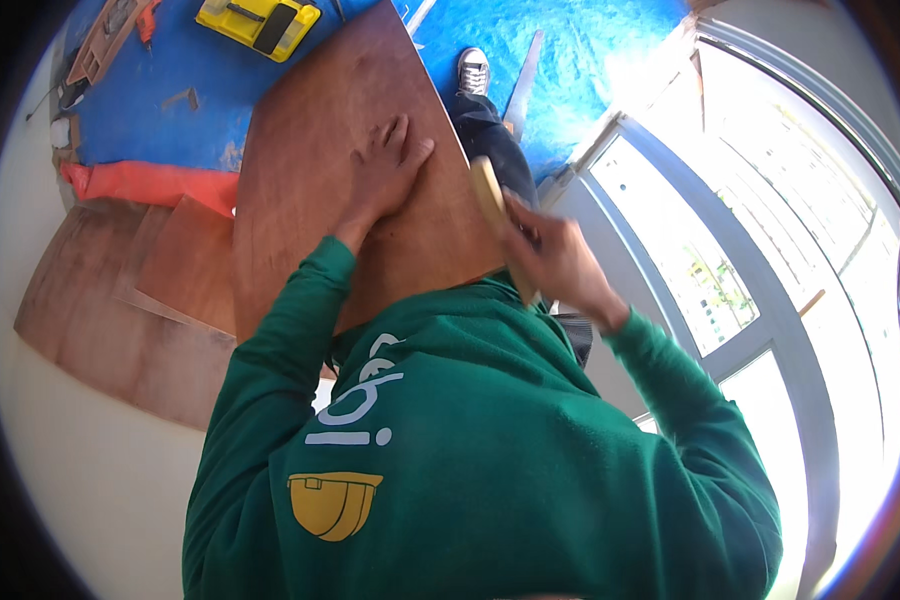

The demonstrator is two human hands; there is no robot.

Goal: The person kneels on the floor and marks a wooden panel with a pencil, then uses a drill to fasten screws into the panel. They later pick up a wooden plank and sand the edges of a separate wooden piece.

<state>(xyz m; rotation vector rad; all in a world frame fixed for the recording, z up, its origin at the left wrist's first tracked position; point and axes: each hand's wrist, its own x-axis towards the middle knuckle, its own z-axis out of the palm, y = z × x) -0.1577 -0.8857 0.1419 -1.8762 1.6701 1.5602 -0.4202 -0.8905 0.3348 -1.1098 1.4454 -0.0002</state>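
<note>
A brown wooden board (310,140) slants across my lap, its lower edge against my green sweatshirt. My left hand (385,175) rests on the board's face with its fingers spread. At the board's right edge, my right hand (560,255) is closed around a pale yellow, flat block (488,190) that stands upright along that edge. The block's lower part is hidden by my fingers, and slight blur keeps its exact kind from showing.
Blue sheeting (200,130) covers the floor ahead. On it lie a yellow case (260,25), a handsaw (523,85) and an orange tool (148,24). Wooden sheets (120,290) and a red roll (150,182) are at left. A glazed door (770,340) stands at right.
</note>
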